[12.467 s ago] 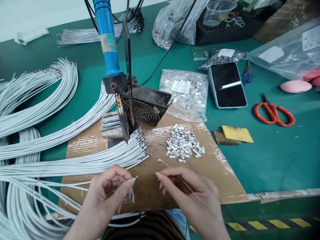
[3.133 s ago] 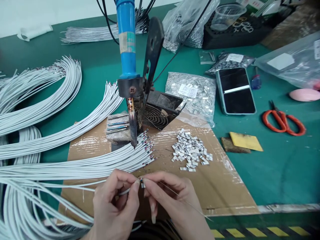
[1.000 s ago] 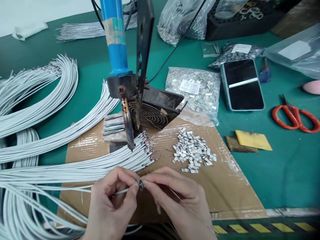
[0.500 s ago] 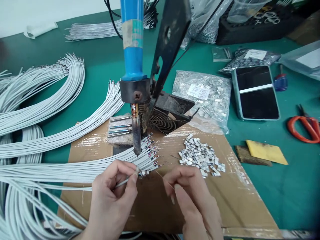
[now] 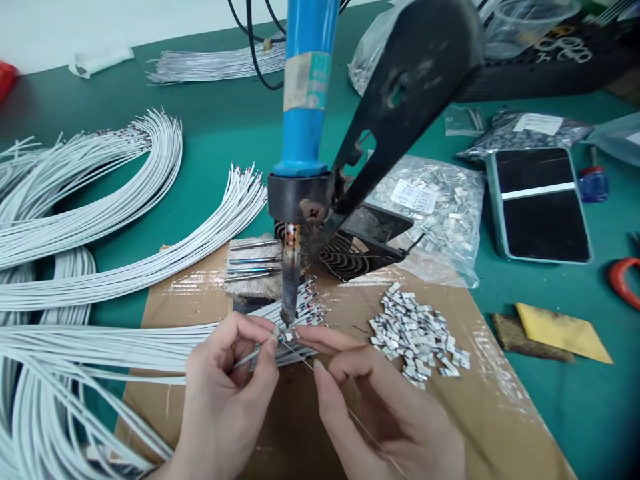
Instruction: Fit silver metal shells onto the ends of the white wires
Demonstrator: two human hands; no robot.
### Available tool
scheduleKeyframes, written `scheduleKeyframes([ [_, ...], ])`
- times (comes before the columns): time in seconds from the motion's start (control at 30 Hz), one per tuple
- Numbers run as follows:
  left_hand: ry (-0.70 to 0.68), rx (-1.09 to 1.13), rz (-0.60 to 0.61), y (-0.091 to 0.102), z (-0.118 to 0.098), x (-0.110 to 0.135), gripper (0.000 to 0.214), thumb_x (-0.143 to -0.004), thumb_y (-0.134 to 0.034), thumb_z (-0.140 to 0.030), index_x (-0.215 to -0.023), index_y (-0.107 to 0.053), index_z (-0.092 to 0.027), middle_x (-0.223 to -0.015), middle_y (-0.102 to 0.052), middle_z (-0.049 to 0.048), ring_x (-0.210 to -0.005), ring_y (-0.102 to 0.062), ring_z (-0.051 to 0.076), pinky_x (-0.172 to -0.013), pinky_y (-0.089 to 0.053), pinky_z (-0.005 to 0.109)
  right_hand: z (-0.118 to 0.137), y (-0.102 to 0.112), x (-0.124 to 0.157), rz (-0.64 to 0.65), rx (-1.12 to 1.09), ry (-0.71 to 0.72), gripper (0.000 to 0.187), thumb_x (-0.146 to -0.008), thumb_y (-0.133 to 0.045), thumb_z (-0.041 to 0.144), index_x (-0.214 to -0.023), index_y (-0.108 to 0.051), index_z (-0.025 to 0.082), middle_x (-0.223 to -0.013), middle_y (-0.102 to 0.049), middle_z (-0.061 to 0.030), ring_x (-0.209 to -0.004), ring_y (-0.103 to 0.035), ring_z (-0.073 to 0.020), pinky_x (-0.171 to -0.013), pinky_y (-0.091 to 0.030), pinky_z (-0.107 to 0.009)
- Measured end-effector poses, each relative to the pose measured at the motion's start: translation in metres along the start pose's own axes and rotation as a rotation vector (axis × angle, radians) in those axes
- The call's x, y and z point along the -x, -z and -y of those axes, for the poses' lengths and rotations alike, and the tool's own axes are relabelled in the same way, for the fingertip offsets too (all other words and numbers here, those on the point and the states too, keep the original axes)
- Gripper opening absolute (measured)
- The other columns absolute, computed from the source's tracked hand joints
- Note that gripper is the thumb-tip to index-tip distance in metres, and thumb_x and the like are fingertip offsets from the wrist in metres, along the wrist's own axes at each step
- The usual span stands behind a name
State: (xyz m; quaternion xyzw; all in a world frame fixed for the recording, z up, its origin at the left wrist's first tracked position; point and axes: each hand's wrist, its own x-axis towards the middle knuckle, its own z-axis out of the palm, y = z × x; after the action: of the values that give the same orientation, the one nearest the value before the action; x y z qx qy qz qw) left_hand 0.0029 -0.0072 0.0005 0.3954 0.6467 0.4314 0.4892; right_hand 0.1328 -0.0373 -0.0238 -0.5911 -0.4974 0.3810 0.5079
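Observation:
My left hand [image 5: 227,393] pinches the end of a thin white cable [image 5: 250,357] between thumb and forefinger, and a small metal piece [image 5: 290,335] sits at the cable's tip. That tip is right under the point of the blue-handled soldering iron [image 5: 290,293], which hangs in a black stand. My right hand [image 5: 385,413] holds a thin solder wire [image 5: 300,353] whose end reaches the same spot. A fan of white cables [image 5: 150,333] lies on the cardboard sheet [image 5: 475,413] beneath the iron. A heap of small metal pieces [image 5: 417,330] lies just right of my hands.
Big coils of white cable [image 5: 75,200] fill the left of the green table. A black fan [image 5: 360,243] sits behind the iron. A bag of metal pieces [image 5: 440,207], a phone [image 5: 543,203], a yellow sponge [image 5: 563,327] and red scissors [image 5: 625,280] lie to the right.
My left hand has lifted the cable tip up to the iron's point. My right hand has brought the solder wire in to meet it. The view has shifted closer and leftward.

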Motion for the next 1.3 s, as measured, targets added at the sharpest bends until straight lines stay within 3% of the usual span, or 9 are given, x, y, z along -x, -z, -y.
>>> scheduleKeyframes([
  [0.17, -0.015, 0.01, -0.072, -0.003, -0.003, -0.002, 0.012, -0.081, -0.074, -0.017, -0.071, -0.067, -0.02, -0.081, -0.072, -0.0022, -0.068, -0.069, 0.009, -0.063, -0.054, 0.013, 0.001, -0.001, -0.005, -0.014, -0.056, -0.053, 0.022, -0.094, -0.061, 0.012, -0.077, -0.058, 0.024, -0.113, -0.082, -0.0018, -0.101, -0.08, -0.0157, -0.09, -0.059, -0.019],
  [0.4, -0.018, 0.005, -0.049, -0.006, -0.007, -0.005, 0.013, -0.083, -0.072, -0.018, -0.072, -0.064, -0.021, -0.079, -0.071, -0.002, -0.063, -0.064, 0.009, -0.058, -0.05, 0.016, 0.007, 0.0, -0.013, -0.024, -0.094, -0.12, 0.023, -0.093, -0.062, 0.014, -0.074, -0.058, 0.025, -0.11, -0.083, -0.0039, -0.1, -0.08, -0.0194, -0.089, -0.062, -0.026],
  [0.67, -0.053, -0.016, -0.057, -0.009, -0.012, -0.007, 0.012, -0.082, -0.071, -0.017, -0.073, -0.065, -0.022, -0.068, -0.07, -0.0028, -0.059, -0.061, 0.011, -0.052, -0.045, 0.018, 0.012, -0.005, -0.015, -0.085, -0.098, -0.114, 0.024, -0.092, -0.063, 0.012, -0.073, -0.057, 0.026, -0.109, -0.083, 0.0017, -0.099, -0.079, -0.0143, -0.087, -0.059, -0.018],
  [0.93, -0.046, -0.016, -0.057, -0.006, -0.013, -0.007, 0.011, -0.08, -0.073, -0.016, -0.073, -0.067, -0.021, -0.076, -0.074, -0.0011, -0.062, -0.065, 0.011, -0.054, -0.048, 0.017, 0.014, -0.001, -0.014, -0.076, -0.072, -0.104, 0.023, -0.091, -0.066, 0.016, -0.072, -0.059, 0.025, -0.109, -0.083, -0.0048, -0.092, -0.081, -0.0211, -0.085, -0.063, -0.027],
  [1.03, -0.051, -0.047, -0.023, -0.003, -0.013, -0.007, 0.011, -0.078, -0.074, -0.016, -0.073, -0.067, -0.021, -0.071, -0.073, -0.0008, -0.06, -0.064, 0.013, -0.048, -0.045, 0.018, 0.012, 0.0, -0.014, -0.088, -0.054, -0.084, 0.024, -0.091, -0.066, 0.015, -0.071, -0.059, 0.025, -0.107, -0.083, -0.0055, -0.094, -0.081, -0.0217, -0.083, -0.064, -0.026],
  [1.3, -0.043, -0.035, -0.101, -0.008, -0.015, -0.004, 0.012, -0.08, -0.073, -0.02, -0.07, -0.067, -0.021, -0.083, -0.075, 0.0013, -0.063, -0.066, 0.012, -0.053, -0.049, 0.018, 0.008, 0.003, -0.016, -0.048, -0.037, -0.007, 0.022, -0.091, -0.067, 0.013, -0.074, -0.06, 0.026, -0.108, -0.084, -0.0018, -0.095, -0.082, -0.019, -0.083, -0.064, -0.023],
])
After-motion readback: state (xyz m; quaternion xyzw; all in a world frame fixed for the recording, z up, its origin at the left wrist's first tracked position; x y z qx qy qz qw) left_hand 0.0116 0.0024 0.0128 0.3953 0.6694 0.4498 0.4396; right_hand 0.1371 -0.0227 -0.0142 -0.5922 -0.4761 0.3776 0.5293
